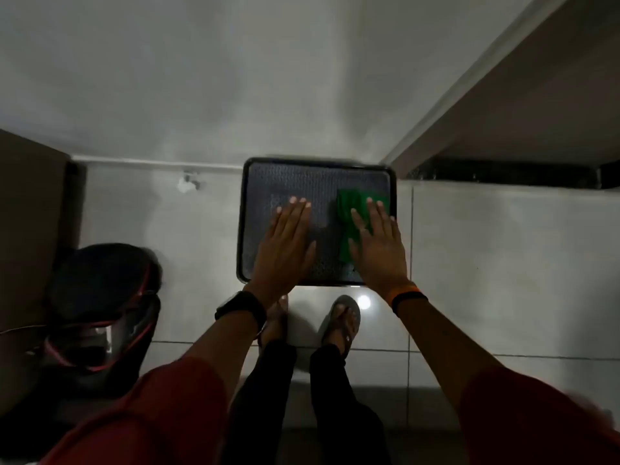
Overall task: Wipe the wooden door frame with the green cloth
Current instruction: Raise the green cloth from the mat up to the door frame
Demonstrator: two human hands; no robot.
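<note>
The green cloth [349, 209] shows against the right part of a dark ribbed mat [302, 182] on the tiled floor. My right hand [379, 243] is stretched flat over the cloth, fingers straight and apart, covering its right side. Whether the palm touches the cloth I cannot tell. My left hand [285, 243] is spread flat over the middle of the mat, empty, with a dark watch on its wrist. A brown wooden panel [30, 209] stands at the left edge. A pale frame edge [469, 82] runs diagonally at the upper right.
My feet [342, 317] in sandals stand just in front of the mat. A black bag with red trim [100, 307] sits on the floor at the left. A grey wall [235, 78] rises behind the mat. A dark threshold strip [503, 174] lies at the right.
</note>
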